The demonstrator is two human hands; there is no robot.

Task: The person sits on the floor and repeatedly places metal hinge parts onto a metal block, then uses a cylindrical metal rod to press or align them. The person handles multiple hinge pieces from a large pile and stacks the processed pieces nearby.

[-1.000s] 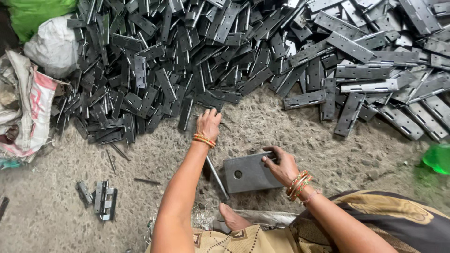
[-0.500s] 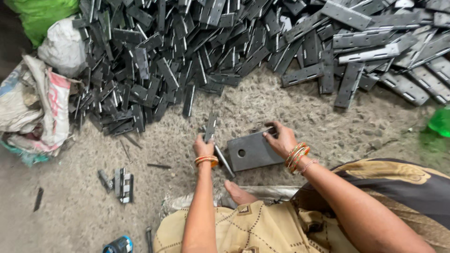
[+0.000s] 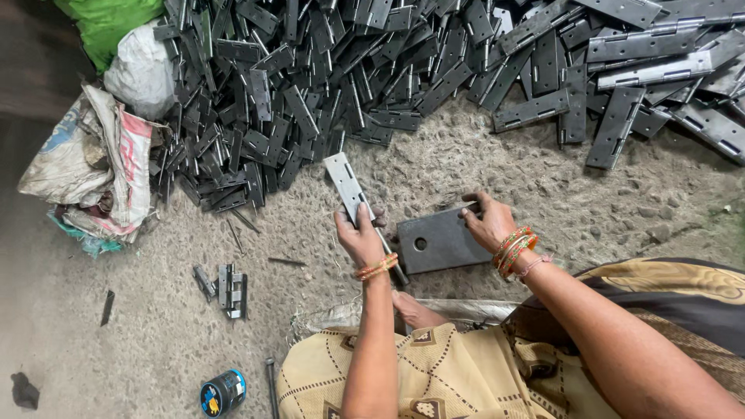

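From my remote seat I read left to right: crumpled sacks slump at the left edge; a few loose hinges lie on open grit; my left hand is closed around a long grey hinge, tilting it off the ground by its lower end; the drilled steel block sits just beside it; my right hand grips the block's far corner, probably steadying it; the hinge pile crowds the top, leaving bare ground between.

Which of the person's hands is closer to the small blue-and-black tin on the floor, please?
The left. The left hand, holding up a metal hinge strip, is up and right of the tin. The right hand, on the steel block, lies farther right.
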